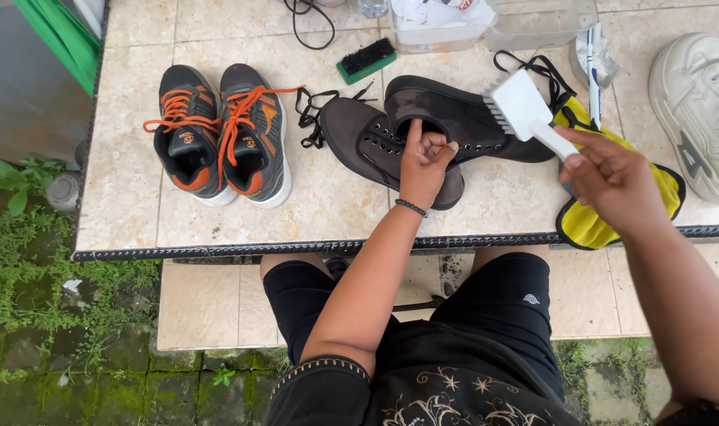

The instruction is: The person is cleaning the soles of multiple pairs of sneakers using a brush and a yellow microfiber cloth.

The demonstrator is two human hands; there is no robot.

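Note:
Two dark unlaced shoes lie on the tiled table [138, 213]. My left hand [424, 162] grips the collar of the rear dark shoe [462, 110], with the index finger at its opening, while the front dark shoe [359, 138] sits just left of it. My right hand [612, 177] holds a white brush [521, 106] by its handle, its bristles facing left and hovering just above the rear shoe's right side. A yellow cloth with black edging [592, 225] lies under my right hand.
A pair of black sneakers with orange laces [217, 134] stands at the left. Loose black laces [312, 110], a green-backed black brush [366, 60], clear plastic tubs [486, 24], a toothbrush [594, 71] and a white sneaker [699, 110] lie around. Mossy paving is below.

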